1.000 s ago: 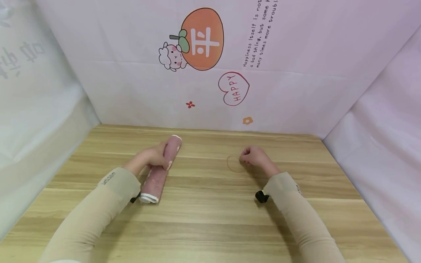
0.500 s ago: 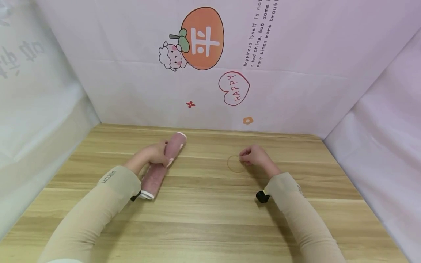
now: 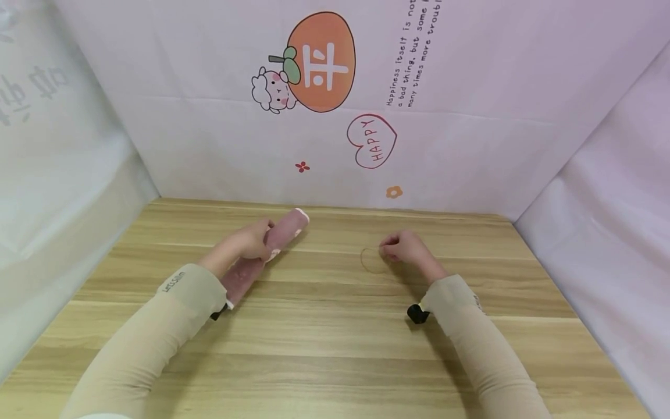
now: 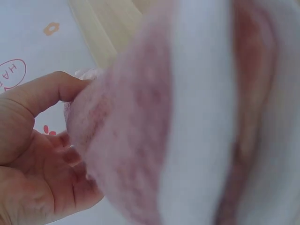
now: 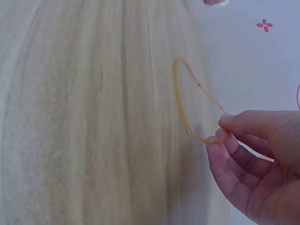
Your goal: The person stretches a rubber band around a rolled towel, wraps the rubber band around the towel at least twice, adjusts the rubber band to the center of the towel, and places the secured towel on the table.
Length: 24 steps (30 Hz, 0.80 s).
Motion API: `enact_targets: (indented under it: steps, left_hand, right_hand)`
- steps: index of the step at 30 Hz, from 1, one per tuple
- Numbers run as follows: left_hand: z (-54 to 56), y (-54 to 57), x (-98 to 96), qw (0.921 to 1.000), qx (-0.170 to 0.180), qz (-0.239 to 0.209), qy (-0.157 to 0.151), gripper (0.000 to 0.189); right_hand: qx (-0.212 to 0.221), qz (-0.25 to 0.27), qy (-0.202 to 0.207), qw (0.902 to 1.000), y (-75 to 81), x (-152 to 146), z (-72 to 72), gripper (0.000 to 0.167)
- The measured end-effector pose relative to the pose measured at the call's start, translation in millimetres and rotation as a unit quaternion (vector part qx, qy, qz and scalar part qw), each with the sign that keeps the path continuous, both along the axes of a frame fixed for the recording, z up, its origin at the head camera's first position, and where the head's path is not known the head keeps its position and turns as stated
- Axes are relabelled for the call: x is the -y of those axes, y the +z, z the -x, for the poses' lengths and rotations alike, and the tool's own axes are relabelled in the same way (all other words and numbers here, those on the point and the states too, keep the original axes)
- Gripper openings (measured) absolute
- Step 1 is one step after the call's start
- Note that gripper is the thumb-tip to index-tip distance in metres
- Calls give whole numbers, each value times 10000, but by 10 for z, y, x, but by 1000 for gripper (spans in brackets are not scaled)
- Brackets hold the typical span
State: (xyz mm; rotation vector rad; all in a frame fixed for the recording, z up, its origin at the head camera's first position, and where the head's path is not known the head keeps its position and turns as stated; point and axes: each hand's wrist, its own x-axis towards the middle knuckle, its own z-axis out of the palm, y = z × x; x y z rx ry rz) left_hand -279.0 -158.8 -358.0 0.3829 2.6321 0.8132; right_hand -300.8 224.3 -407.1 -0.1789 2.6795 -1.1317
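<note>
A rolled pink towel (image 3: 287,230) with white edging slants across the left half of the table in the head view. My left hand (image 3: 255,239) grips it around the middle, thumb on the near side. Close up in the left wrist view, the towel (image 4: 126,122) fills much of the picture, its white-edged end blurred, with the left hand (image 4: 42,154) curled around its far part. To the right, my right hand (image 3: 405,247) pinches a thin yellow rubber band (image 3: 362,262). In the right wrist view the rubber band (image 5: 177,93) hangs as a loose loop from the thumb and fingertips.
The wooden table (image 3: 324,349) runs back to a white printed cloth (image 3: 220,145) that stands as a wall. White cloth (image 3: 617,192) also borders the right side, and more hangs on the left. A small black wrist camera (image 3: 417,314) sits below the right cuff.
My left hand has turned the towel clockwise, its far end swinging right and its near end drawing in toward the left sleeve. The right hand and rubber band stay almost in place.
</note>
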Motion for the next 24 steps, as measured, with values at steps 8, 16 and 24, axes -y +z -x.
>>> enact_targets:
  steps: [8, 16, 24]
  left_hand:
    - [-46, -9, -21, 9992, -371, -98, -82, 69]
    - [-62, 4, -80, 9981, -586, -87, -179, 65]
    - [-91, -9, -155, 9966, -755, -177, -275, 63]
  right_hand:
    - [-192, -36, -33, 9998, 70, 77, -32, 21]
    - [-412, -95, 100, 9991, 143, 132, -10, 23]
    - [-581, -15, 207, 9981, 217, 146, 9, 25]
